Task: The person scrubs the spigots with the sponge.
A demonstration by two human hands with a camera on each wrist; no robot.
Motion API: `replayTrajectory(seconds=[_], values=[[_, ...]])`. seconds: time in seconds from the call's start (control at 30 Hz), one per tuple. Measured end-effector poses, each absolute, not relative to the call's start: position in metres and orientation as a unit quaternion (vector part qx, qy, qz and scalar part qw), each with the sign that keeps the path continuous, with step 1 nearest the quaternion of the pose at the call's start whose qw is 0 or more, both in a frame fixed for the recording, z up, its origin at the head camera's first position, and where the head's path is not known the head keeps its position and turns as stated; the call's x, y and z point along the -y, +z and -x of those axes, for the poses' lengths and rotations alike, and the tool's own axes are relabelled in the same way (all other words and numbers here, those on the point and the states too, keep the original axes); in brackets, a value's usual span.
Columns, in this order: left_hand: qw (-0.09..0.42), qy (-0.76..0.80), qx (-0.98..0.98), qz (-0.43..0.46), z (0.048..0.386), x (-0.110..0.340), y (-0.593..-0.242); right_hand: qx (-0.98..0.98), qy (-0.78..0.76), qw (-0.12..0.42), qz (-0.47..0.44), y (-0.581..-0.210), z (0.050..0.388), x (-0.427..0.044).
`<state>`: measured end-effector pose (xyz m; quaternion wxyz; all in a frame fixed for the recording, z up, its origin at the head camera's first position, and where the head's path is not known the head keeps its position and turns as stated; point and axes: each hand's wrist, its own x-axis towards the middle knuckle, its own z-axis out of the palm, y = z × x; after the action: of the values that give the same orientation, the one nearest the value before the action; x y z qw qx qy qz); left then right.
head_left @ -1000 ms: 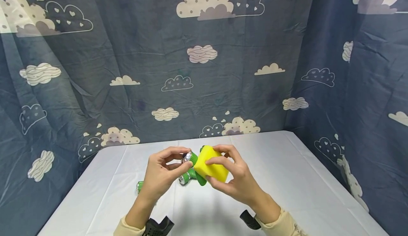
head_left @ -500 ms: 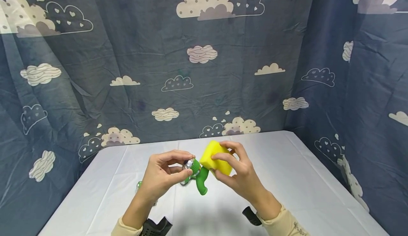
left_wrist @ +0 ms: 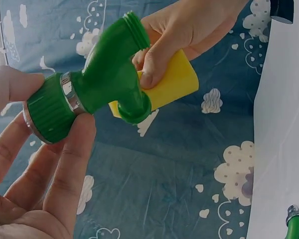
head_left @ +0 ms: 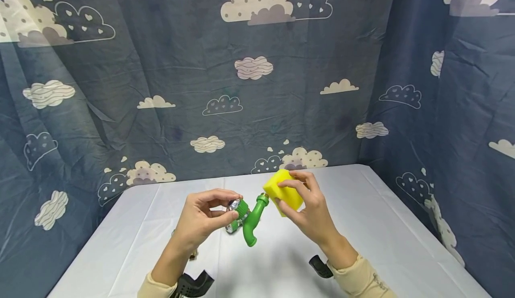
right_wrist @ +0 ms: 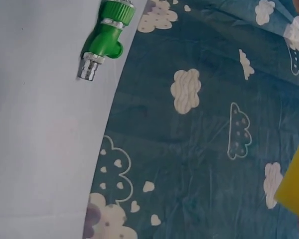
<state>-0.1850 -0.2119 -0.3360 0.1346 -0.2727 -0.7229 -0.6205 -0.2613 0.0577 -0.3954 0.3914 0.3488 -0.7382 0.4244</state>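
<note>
My left hand [head_left: 203, 215] holds a green plastic tap [head_left: 252, 222] by its ribbed knob with silver bands, thumb on one side and fingers on the other. The tap is in the air, its curved spout hanging down and its threaded inlet pointing up and to the right. In the left wrist view the tap's body [left_wrist: 107, 74] shows in full. With thumb and fingers my right hand [head_left: 311, 208] pinches a yellow sponge [head_left: 284, 193] beside the inlet; I cannot tell whether they touch. Only a corner of the sponge [right_wrist: 295, 191] appears in the right wrist view.
Another green tap [right_wrist: 107, 40] with a metal nozzle lies on the white table [head_left: 342, 226], partly behind the held one in the head view. A small metal-ended part [head_left: 193, 254] shows beside my left forearm. Cloud-patterned dark blue cloth [head_left: 181, 65] hangs around the table.
The sponge has moved up and to the right, off the front of the tap. The tap has come into fuller view, tilted with its spout down and shifted slightly left.
</note>
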Motion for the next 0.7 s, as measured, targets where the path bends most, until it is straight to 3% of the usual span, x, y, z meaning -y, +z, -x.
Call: replayTrajectory(seconds=[0.13, 0.3, 0.7], values=[[0.156, -0.608, 0.742, 0.236, 0.187, 0.210, -0.336, 0.721, 0.443, 0.391, -0.362, -0.392, 0.256, -0.057], [0.181, -0.594, 0.760, 0.192, 0.189, 0.203, -0.335, 0.668, 0.414, 0.397, -0.474, -0.383, 0.240, -0.048], [0.144, -0.621, 0.743, 0.201, 0.180, 0.200, -0.330, 0.655, 0.314, 0.413, -0.549, -0.374, 0.235, -0.046]])
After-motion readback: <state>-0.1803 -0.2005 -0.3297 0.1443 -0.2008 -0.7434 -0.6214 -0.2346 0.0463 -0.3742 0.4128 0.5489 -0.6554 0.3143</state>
